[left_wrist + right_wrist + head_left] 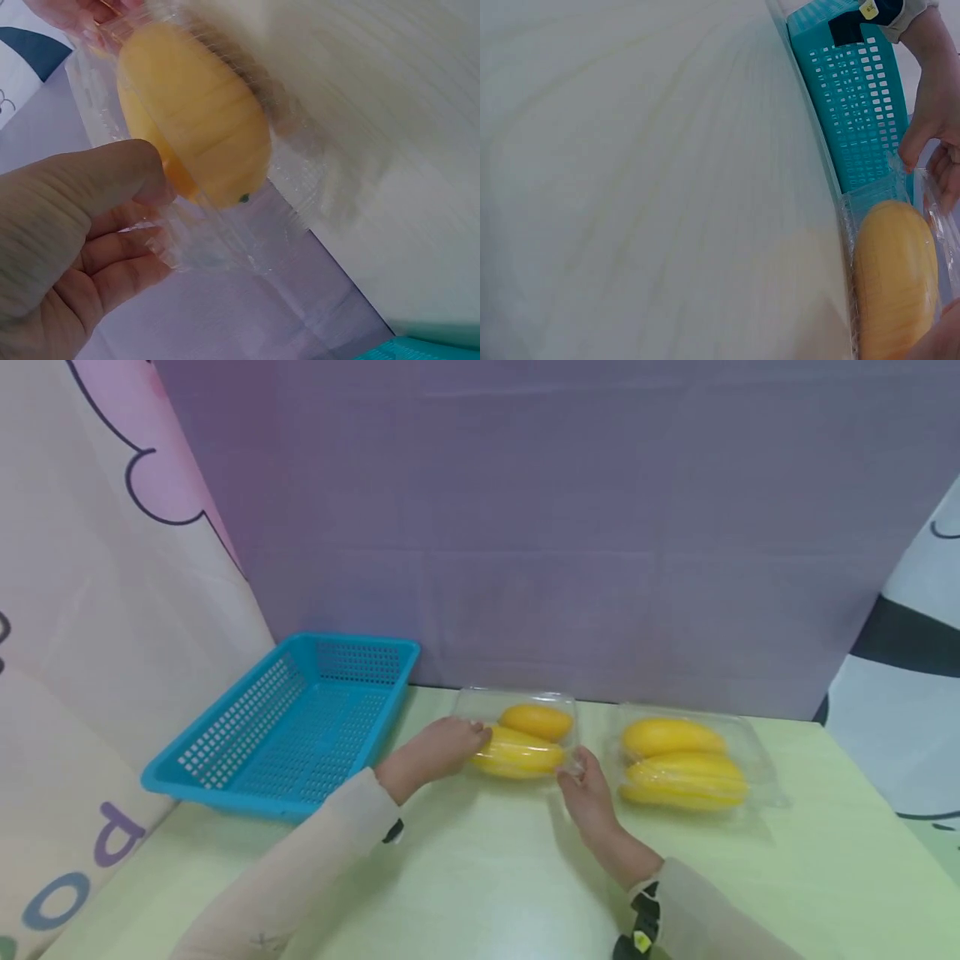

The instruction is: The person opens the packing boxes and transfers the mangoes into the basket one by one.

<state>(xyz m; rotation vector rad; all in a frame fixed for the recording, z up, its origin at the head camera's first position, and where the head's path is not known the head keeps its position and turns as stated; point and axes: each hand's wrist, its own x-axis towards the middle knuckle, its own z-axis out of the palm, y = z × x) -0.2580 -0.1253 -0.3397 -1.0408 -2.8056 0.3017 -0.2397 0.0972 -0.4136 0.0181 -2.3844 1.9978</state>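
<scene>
A clear plastic box holds two yellow fruits: a smooth oval one at the back and a longer one with pale streaks in front. My left hand pinches the box's left side; in the left wrist view its thumb and fingers close on the clear plastic edge. With thumb and fingers, my right hand grips the box's right front corner. In the right wrist view only a bit of that hand shows at the lower right. Whether the box touches the table cannot be told.
To the right, a second clear box with two yellow fruits sits on the pale table. At the left stands a blue perforated basket. A purple-grey cloth hangs behind the table.
</scene>
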